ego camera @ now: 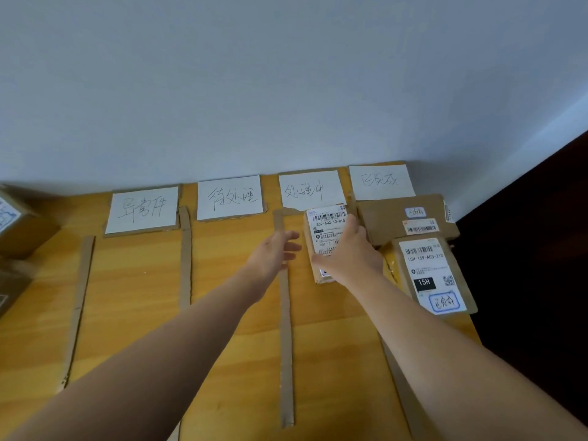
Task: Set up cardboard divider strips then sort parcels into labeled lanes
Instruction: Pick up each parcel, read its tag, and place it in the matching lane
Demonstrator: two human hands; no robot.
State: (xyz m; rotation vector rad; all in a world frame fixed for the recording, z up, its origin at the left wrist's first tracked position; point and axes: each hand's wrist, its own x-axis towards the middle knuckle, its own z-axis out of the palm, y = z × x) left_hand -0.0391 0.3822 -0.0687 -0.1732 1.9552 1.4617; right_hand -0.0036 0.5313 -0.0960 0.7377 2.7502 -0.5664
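Several cardboard divider strips [285, 313] lie lengthwise on the yellow wooden table [133, 297], marking lanes. Handwritten white label cards [229, 197] lean at the far end of each lane. A small brown parcel with a barcode label [327, 232] lies in the third lane under its card [310, 188]. My right hand [350, 253] rests on this parcel, fingers along its right edge and thumb across its near part. My left hand [276, 249] hovers open just left of it, over the strip. Two labelled parcels, the far parcel [407, 218] and the near parcel [432, 275], lie in the rightmost lane.
Stacked cardboard boxes [19, 224] stand at the table's far left edge. A pale wall [286, 90] rises right behind the label cards. The table's right edge drops off to a dark floor [525, 249].
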